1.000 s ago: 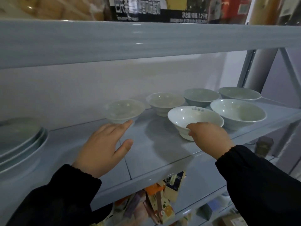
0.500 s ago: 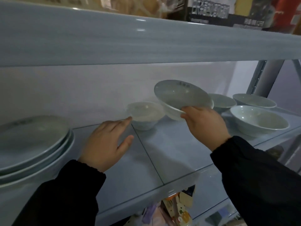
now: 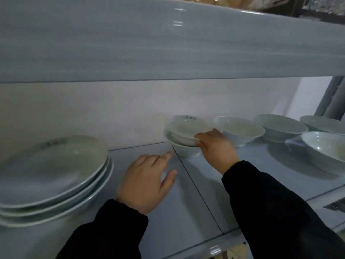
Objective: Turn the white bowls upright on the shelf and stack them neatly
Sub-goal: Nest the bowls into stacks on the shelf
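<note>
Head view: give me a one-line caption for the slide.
Right hand grips the upper bowl, nested in the lower bowl on the shelf; left hand, fingers straight, beside them.

Lighting: dim, cool and bluish-grey, coming from the right.
Glare: small white glints are showing on the upper shelf edge (image 3: 178, 23).
Shadows: soft ones are lying on the shelf (image 3: 205, 193), left of the bowls (image 3: 324, 148).
Blur: motion is smearing the plates (image 3: 56, 165).
Distortion: the wide lens is bowing the edges.

Black sleeves (image 3: 280, 212) — ribbed cuffs
</note>
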Demonstrator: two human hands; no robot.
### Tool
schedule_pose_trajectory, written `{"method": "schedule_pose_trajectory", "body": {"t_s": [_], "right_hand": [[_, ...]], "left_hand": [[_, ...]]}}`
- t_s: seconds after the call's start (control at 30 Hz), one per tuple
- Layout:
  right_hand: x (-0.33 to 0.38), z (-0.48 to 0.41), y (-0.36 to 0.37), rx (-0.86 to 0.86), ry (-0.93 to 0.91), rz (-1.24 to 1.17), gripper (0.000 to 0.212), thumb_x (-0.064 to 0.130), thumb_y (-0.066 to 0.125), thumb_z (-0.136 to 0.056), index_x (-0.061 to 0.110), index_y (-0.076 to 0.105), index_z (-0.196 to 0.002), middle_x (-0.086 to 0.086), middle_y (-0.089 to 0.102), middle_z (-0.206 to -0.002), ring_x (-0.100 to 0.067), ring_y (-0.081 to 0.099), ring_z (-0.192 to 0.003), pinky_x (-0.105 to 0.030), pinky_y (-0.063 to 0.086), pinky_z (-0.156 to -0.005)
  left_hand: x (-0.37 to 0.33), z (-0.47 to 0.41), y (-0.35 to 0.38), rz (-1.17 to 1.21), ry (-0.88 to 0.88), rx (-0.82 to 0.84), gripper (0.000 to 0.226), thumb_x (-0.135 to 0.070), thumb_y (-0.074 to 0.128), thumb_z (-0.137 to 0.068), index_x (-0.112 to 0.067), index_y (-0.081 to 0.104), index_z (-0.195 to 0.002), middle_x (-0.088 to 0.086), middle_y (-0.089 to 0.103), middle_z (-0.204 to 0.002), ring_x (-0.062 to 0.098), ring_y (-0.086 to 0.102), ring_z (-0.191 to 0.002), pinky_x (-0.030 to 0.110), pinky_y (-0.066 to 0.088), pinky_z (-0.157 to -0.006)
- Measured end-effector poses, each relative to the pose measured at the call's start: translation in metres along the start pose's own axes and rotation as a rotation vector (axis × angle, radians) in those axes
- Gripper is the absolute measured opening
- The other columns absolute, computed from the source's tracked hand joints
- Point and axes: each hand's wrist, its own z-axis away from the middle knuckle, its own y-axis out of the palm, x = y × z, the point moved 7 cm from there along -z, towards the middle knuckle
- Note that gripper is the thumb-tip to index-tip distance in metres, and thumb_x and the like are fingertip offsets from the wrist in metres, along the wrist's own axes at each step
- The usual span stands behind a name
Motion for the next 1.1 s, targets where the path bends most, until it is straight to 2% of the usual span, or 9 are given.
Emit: {"method": "schedule_pose_trajectory", "body": {"t_s": [0.03, 0.1, 0.2, 0.3, 0.4, 0.57, 0.73, 0.93, 1.1], "right_hand": [[-0.004, 0.002, 0.005, -0.002, 0.013, -0.021, 0.019, 0.01, 0.057, -0.089, 0.012, 0.073, -0.1, -0.011, 0.071, -0.084, -0.034, 0.065, -0.08, -0.04, 0.043, -0.098], [-0.007, 0.005, 0.008, -0.018, 0.031, -0.073, 0.025, 0.013, 0.051, -0.091, 0.012, 0.073, -0.104, -0.008, 0.072, -0.094, -0.032, 0.065, -0.089, -0.042, 0.037, -0.108], [-0.003, 0.011, 0.011, -0.018, 0.07, -0.162, 0.034, 0.024, 0.046, -0.089, 0.015, 0.073, -0.107, -0.006, 0.071, -0.101, -0.028, 0.062, -0.103, -0.047, 0.034, -0.112], [-0.003, 0.018, 0.016, 0.025, 0.086, -0.196, 0.04, 0.034, 0.051, -0.086, 0.019, 0.071, -0.118, -0.003, 0.07, -0.117, -0.026, 0.055, -0.124, -0.043, 0.026, -0.117], [-0.006, 0.019, 0.016, 0.056, 0.091, -0.234, 0.047, 0.039, 0.052, -0.085, 0.023, 0.066, -0.127, -0.002, 0.063, -0.133, -0.023, 0.049, -0.134, -0.042, 0.024, -0.119], [-0.005, 0.021, 0.013, 0.077, 0.101, -0.269, 0.051, 0.039, 0.052, -0.085, 0.025, 0.063, -0.132, -0.002, 0.058, -0.141, -0.021, 0.043, -0.139, -0.045, 0.024, -0.12], [-0.007, 0.023, 0.009, 0.092, 0.108, -0.301, 0.052, 0.041, 0.05, -0.085, 0.024, 0.063, -0.133, -0.003, 0.057, -0.142, -0.02, 0.041, -0.141, -0.043, 0.024, -0.12], [-0.003, 0.028, 0.007, 0.114, 0.098, -0.345, 0.053, 0.043, 0.05, -0.085, 0.025, 0.062, -0.133, -0.003, 0.055, -0.144, -0.023, 0.038, -0.143, -0.05, 0.025, -0.119], [-0.001, 0.036, -0.004, 0.085, 0.035, -0.412, 0.051, 0.04, 0.053, -0.086, 0.02, 0.064, -0.131, -0.01, 0.055, -0.143, -0.03, 0.038, -0.143, -0.047, 0.034, -0.115]], "left_hand": [[0.0, 0.0, 0.001, -0.007, 0.001, 0.008, 0.054, -0.05, 0.042, -0.095, -0.018, 0.06, -0.135, -0.002, 0.069, -0.1, 0.025, 0.061, -0.092, 0.037, 0.052, -0.08], [0.001, -0.001, 0.002, -0.01, -0.005, 0.026, 0.054, -0.051, 0.042, -0.095, -0.02, 0.059, -0.136, -0.003, 0.07, -0.102, 0.024, 0.061, -0.094, 0.036, 0.052, -0.081], [0.002, 0.001, 0.005, -0.016, -0.023, 0.052, 0.055, -0.051, 0.041, -0.095, -0.02, 0.058, -0.136, -0.003, 0.07, -0.103, 0.024, 0.062, -0.095, 0.036, 0.053, -0.08], [0.003, 0.003, 0.006, -0.005, -0.032, 0.055, 0.055, -0.053, 0.039, -0.095, -0.021, 0.059, -0.136, -0.004, 0.069, -0.107, 0.022, 0.062, -0.098, 0.037, 0.053, -0.082], [0.006, 0.005, 0.004, -0.004, -0.045, 0.049, 0.054, -0.054, 0.038, -0.096, -0.023, 0.058, -0.136, -0.007, 0.068, -0.111, 0.019, 0.06, -0.101, 0.035, 0.052, -0.084], [0.008, 0.008, 0.005, -0.014, -0.049, 0.048, 0.054, -0.054, 0.037, -0.096, -0.024, 0.056, -0.138, -0.007, 0.067, -0.114, 0.017, 0.056, -0.104, 0.028, 0.041, -0.088], [0.01, 0.01, 0.008, -0.009, -0.07, 0.059, 0.056, -0.054, 0.037, -0.096, -0.024, 0.056, -0.139, -0.005, 0.067, -0.117, 0.016, 0.054, -0.107, 0.025, 0.037, -0.09], [0.008, 0.01, 0.011, -0.029, -0.07, 0.072, 0.057, -0.053, 0.036, -0.096, -0.022, 0.056, -0.139, -0.003, 0.067, -0.117, 0.015, 0.05, -0.108, 0.024, 0.035, -0.091], [-0.003, 0.007, 0.007, -0.071, -0.082, 0.057, 0.055, -0.05, 0.038, -0.096, -0.018, 0.058, -0.136, 0.001, 0.067, -0.119, 0.019, 0.052, -0.11, 0.025, 0.035, -0.092]]}}
